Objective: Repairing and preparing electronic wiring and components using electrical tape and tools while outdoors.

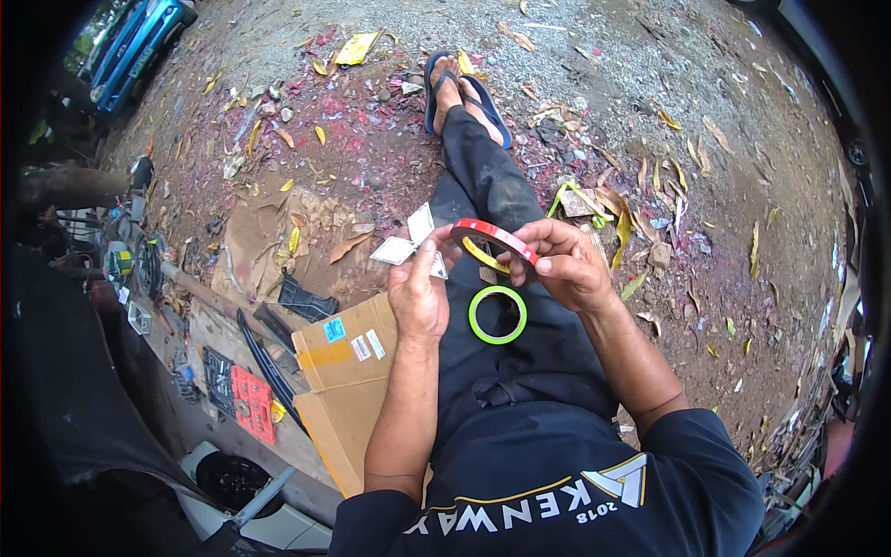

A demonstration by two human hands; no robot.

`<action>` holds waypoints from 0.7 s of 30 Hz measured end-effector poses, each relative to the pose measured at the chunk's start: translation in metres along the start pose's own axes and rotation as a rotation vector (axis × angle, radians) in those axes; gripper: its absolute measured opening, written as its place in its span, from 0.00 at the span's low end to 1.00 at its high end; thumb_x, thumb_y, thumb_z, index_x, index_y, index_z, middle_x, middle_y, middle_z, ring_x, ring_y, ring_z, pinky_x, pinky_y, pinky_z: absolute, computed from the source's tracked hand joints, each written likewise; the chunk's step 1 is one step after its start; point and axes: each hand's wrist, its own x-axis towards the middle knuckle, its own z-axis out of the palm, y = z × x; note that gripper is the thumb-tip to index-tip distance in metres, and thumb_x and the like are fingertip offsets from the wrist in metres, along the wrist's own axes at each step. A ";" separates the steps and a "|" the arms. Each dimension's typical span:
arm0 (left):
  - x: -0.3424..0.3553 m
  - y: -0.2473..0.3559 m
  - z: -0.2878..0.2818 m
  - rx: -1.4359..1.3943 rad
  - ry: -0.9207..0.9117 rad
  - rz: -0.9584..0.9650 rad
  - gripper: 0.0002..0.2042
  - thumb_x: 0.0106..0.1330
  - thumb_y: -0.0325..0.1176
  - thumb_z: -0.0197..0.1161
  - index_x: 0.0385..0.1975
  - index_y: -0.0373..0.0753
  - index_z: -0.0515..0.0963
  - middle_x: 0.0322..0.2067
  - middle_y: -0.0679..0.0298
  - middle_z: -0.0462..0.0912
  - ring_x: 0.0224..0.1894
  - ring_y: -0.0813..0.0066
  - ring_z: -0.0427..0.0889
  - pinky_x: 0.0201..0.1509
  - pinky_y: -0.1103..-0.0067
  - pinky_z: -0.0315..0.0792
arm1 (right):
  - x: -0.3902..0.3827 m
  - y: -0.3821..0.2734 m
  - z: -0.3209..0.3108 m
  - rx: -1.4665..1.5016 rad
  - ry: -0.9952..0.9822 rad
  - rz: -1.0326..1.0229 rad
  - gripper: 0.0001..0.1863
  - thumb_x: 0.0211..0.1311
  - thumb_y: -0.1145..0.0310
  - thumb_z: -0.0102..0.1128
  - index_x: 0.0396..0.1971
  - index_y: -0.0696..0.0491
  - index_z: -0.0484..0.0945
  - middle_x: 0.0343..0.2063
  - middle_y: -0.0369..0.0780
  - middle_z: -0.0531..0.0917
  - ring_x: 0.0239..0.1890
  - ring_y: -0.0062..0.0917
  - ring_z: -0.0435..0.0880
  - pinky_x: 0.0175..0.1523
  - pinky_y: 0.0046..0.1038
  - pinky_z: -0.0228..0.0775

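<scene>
Hands meet over the lap of a seated person. Right hand grips a red tape roll, fingers clamped on its rim, thumb on the outer edge. Left hand has its fingertips closed on the roll's left side, apparently picking at the tape end. For a clean start, it seems best to hold the roll steady and lift the free end with a fingernail, peeling slowly. A green tape ring lies flat on the thigh, just near of the hands. Left of the leg sits a brown cardboard box bearing small blue, red-and-white and white rectangular labels. A yellow wrapper lies far left on the gravel.
</scene>
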 end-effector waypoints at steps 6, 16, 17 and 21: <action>0.000 -0.002 0.011 -0.033 -0.125 0.044 0.14 0.67 0.27 0.53 0.51 0.38 0.68 0.42 0.61 0.79 0.45 0.69 0.77 0.51 0.68 0.70 | 0.000 0.008 -0.003 0.009 0.000 0.008 0.17 0.57 0.73 0.55 0.46 0.62 0.71 0.36 0.43 0.81 0.38 0.25 0.81 0.47 0.29 0.73; -0.006 -0.004 0.016 0.057 -0.008 0.216 0.07 0.64 0.23 0.57 0.41 0.34 0.74 0.37 0.62 0.79 0.37 0.72 0.81 0.44 0.75 0.78 | -0.001 0.023 0.010 -0.719 0.460 -0.329 0.12 0.58 0.78 0.57 0.43 0.61 0.72 0.33 0.37 0.79 0.38 0.19 0.78 0.46 0.23 0.72; -0.004 -0.006 0.014 0.121 -0.017 0.246 0.07 0.64 0.23 0.57 0.41 0.33 0.74 0.37 0.62 0.79 0.37 0.73 0.80 0.45 0.76 0.78 | 0.001 0.027 0.019 -0.609 0.414 -0.301 0.14 0.59 0.77 0.58 0.44 0.61 0.71 0.33 0.37 0.79 0.37 0.19 0.79 0.45 0.22 0.73; -0.004 -0.016 0.014 0.317 -0.033 0.325 0.08 0.64 0.24 0.58 0.42 0.33 0.74 0.38 0.63 0.79 0.39 0.79 0.78 0.46 0.81 0.74 | 0.013 0.039 0.029 -0.317 0.312 -0.071 0.20 0.63 0.73 0.56 0.53 0.62 0.66 0.45 0.41 0.78 0.46 0.21 0.77 0.52 0.22 0.69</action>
